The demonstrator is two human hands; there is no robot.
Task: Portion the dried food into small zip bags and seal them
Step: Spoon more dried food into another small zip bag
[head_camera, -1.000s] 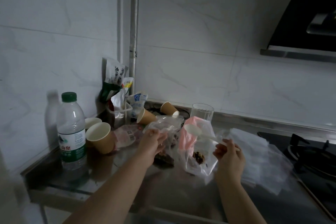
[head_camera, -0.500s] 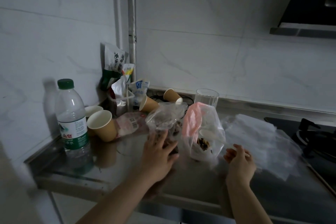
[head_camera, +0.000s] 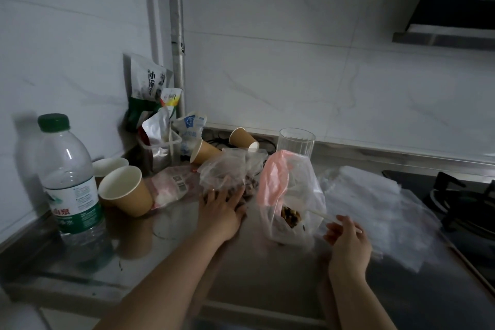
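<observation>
A clear plastic bag of dark dried food (head_camera: pixel 230 171) stands on the steel counter (head_camera: pixel 267 268). My left hand (head_camera: pixel 221 210) lies against its base, fingers spread on the plastic. To its right a second clear bag with a pink lining (head_camera: pixel 288 193) stands upright with a small heap of dried food at its bottom. A white spoon (head_camera: pixel 325 215) reaches into that bag; my right hand (head_camera: pixel 347 238) pinches its handle. A pile of empty clear zip bags (head_camera: pixel 375 209) lies further right.
A water bottle (head_camera: pixel 71 182) stands at the left. Paper cups (head_camera: pixel 124 190) stand and lie around it, with snack packets (head_camera: pixel 150 88) in the corner and a glass (head_camera: pixel 296 142) behind the bags. A gas hob (head_camera: pixel 460 201) sits at the right edge.
My left hand came down from the bag's top to its base on the counter. My right hand lowered the spoon from above the pink-lined bag down into it.
</observation>
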